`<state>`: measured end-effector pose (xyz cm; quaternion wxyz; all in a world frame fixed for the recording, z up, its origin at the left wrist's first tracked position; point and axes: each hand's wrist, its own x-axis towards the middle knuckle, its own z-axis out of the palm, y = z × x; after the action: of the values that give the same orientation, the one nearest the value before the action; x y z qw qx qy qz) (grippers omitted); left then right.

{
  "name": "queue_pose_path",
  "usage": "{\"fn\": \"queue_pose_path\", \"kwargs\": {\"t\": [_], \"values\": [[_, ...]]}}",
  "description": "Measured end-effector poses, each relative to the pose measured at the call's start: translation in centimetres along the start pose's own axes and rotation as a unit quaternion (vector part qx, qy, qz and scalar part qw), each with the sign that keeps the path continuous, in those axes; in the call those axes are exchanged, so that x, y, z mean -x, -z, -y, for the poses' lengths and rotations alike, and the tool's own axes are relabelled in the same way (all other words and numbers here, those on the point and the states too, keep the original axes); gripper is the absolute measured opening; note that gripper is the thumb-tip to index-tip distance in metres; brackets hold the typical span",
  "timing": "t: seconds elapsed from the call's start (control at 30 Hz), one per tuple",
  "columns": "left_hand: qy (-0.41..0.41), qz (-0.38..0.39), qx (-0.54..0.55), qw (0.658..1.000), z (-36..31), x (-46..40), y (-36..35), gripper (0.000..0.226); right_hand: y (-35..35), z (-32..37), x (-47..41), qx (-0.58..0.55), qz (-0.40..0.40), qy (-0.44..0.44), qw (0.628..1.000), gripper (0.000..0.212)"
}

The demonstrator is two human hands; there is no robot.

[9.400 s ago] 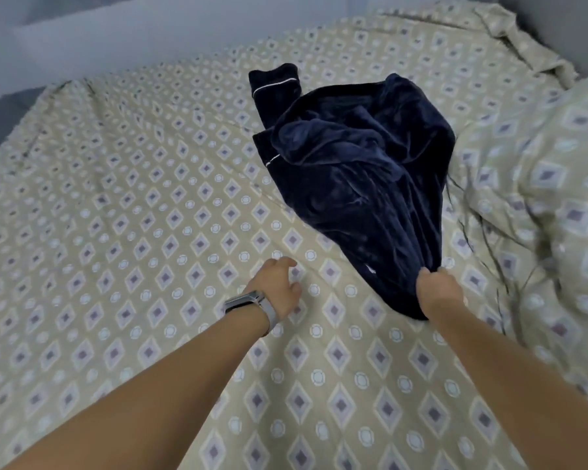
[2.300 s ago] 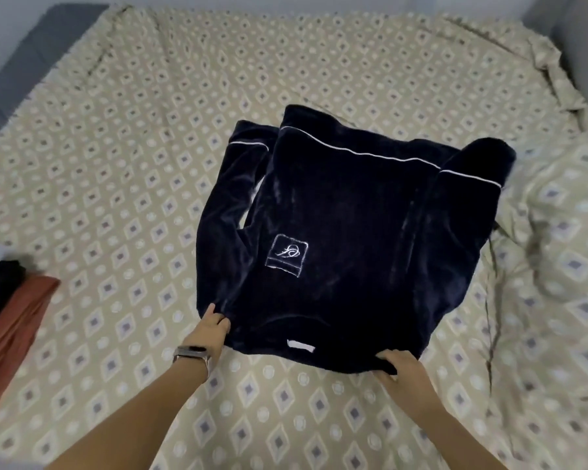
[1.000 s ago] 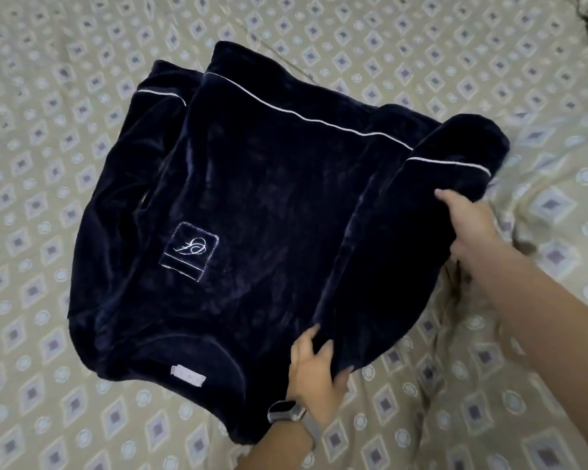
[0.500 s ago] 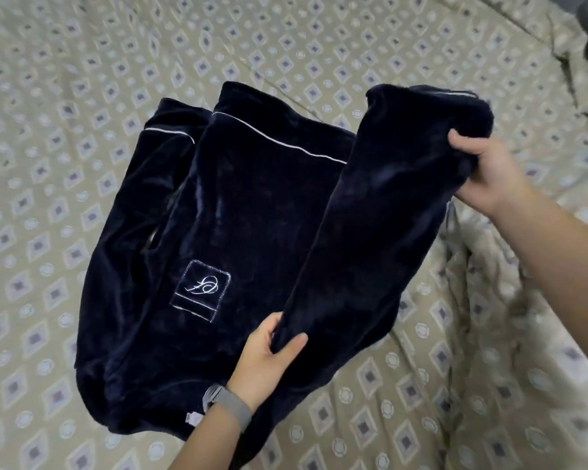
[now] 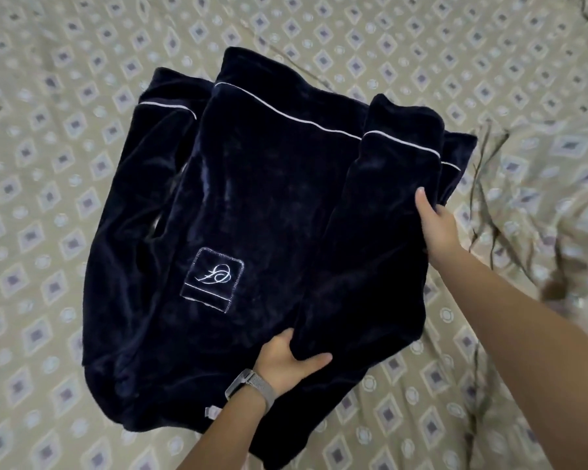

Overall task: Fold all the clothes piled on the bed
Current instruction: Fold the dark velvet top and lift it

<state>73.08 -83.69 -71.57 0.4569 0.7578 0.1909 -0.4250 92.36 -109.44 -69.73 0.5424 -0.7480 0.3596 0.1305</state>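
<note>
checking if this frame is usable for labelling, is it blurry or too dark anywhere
Head view: mild motion blur, worst on the bedsheet pattern at the edges. Head view: dim, even light with no glare; the navy garment reads nearly black, so its folds are hard to see, though the white piping and pocket patch stand out. Head view: left hand and right hand are fairly sharp.

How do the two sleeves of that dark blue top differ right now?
The right sleeve is folded in over the body of the top; the left sleeve lies out along its side. Both hands, left hand and right hand, hold the right sleeve; neither touches the left sleeve. Both have white-piped cuffs.
</note>
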Motion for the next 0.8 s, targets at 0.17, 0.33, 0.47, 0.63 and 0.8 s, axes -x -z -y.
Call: {"fn": "queue_pose_path", "kwargs": {"t": [0.17, 0.33, 0.47, 0.63, 0.8], "values": [[0.027, -0.018, -0.051, 0.998, 2.3, 1.6, 0.5, 0.042, 1.7, -5.3, 7.3, -0.036, 0.093, -0.058, 0.993, 0.061], [0.036, -0.029, -0.064, 0.997, 3.9, 2.7, 0.2, 0.025, 3.4, -10.1, 10.8, 0.113, 0.198, 0.01, 0.974, 0.067], [0.012, -0.093, -0.129, 0.987, 3.0, 3.2, 0.2, 0.025, 2.6, -10.7, 10.8, 0.137, -0.021, 0.029, 0.99, 0.064], [-0.096, -0.371, -0.048, 0.922, 4.5, 4.1, 3.4, 0.023, -1.4, -12.9, 16.0, -0.053, -0.277, -0.063, 0.957, 0.082], [0.084, -0.54, 0.058, 0.836, 8.0, 6.4, 9.8, 0.066, -6.8, -18.0, 23.0, -0.163, -0.097, -0.26, 0.947, 0.086]]}}
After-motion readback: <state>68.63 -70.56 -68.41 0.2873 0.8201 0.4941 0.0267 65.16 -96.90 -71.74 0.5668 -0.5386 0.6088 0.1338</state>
